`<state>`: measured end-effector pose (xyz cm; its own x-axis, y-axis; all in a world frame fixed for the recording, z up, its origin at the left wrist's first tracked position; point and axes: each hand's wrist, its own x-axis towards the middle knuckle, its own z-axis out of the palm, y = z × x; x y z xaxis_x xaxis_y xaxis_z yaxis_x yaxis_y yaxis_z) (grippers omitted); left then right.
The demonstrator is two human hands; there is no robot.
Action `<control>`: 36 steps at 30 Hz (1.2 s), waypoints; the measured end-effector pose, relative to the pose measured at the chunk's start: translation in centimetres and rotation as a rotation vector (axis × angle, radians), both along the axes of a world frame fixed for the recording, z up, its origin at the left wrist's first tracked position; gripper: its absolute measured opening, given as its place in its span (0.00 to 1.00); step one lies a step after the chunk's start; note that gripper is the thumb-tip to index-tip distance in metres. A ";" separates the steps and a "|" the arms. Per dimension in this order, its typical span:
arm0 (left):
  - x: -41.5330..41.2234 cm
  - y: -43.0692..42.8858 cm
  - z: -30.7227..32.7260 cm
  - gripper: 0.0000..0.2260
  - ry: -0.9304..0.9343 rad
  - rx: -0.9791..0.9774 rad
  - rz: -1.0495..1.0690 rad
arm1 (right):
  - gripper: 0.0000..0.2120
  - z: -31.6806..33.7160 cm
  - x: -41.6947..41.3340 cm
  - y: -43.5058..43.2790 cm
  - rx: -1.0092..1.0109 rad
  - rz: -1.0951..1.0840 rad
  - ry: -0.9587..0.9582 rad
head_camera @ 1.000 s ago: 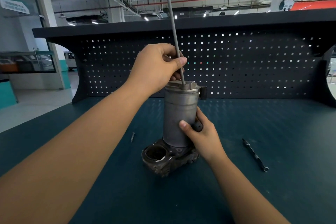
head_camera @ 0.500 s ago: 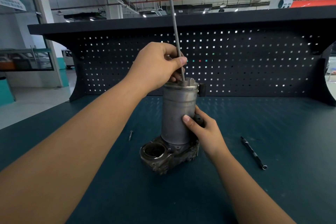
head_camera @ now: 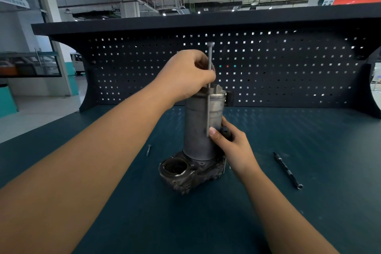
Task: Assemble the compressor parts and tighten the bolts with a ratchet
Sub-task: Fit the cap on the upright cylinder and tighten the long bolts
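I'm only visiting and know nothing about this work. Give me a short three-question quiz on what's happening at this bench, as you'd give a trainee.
1. True or false: the long bolt is lying flat.
2. Which hand pinches the long bolt: A) left, B) right, C) neither?
3. Fill in: the right hand grips the upright grey ____.

Key:
1. False: it stands upright.
2. A: the left hand.
3. The cylinder.
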<state>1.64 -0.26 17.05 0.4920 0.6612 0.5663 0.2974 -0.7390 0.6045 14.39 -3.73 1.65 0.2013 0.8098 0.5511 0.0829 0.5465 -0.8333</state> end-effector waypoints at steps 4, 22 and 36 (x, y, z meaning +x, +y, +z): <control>0.3 -0.1 -0.1 0.04 -0.031 0.005 -0.005 | 0.20 -0.1 0.0 0.0 0.003 -0.009 -0.002; -0.6 -0.5 -3.3 0.04 -0.114 0.270 0.030 | 0.22 -0.2 0.2 0.1 0.000 -0.005 -0.026; -0.5 -0.5 -3.3 0.04 -0.258 0.226 -0.006 | 0.22 -0.4 0.4 0.4 -0.005 -0.013 -0.036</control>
